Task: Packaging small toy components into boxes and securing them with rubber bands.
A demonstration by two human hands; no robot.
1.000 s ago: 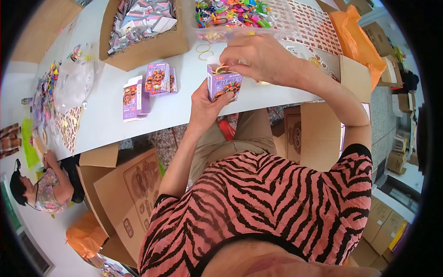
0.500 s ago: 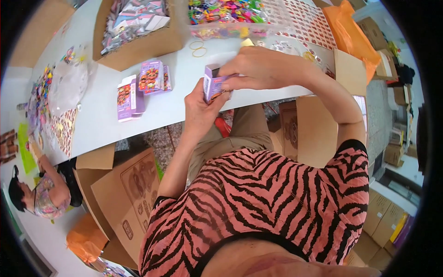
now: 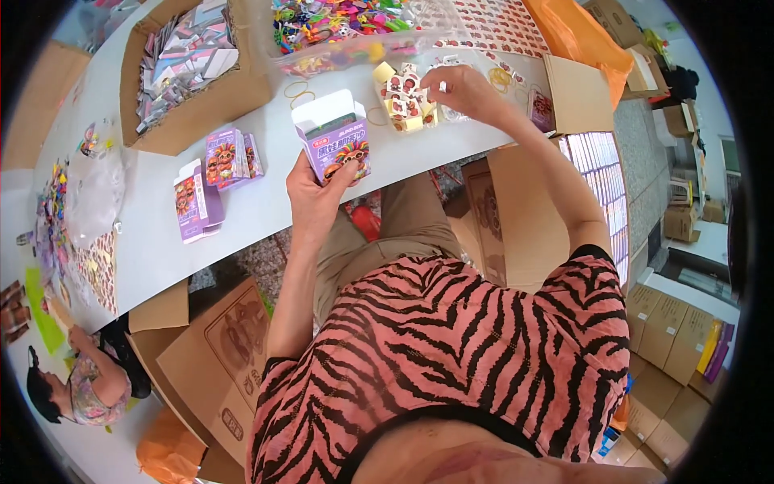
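— Where is the small purple carton (image 3: 334, 145) right now?

— Just above the middle of the frame, held over the near edge of the white desk (image 3: 153, 242). The left hand (image 3: 314, 189) has its grip closed around the carton's lower half, thumb on one side and fingers on the other. The top flap stands open and tips away from the person.

— And the other hand?

— The right hand (image 3: 468, 93) is further up and to the right, apart from the carton. Its fingertips are pinched together on the pile of little printed trinkets (image 3: 403, 101) lying on the desk; which single piece it has I cannot tell.

— What lies around them?

— Left of the carton, two more groups of purple cartons (image 3: 218, 173) rest on the desk. Behind them, upper left, is a brown cardboard box (image 3: 193, 73) full of flat packets. A clear bag of colourful toys (image 3: 339, 24) sits along the top edge, with rubber bands (image 3: 297, 89) below it.
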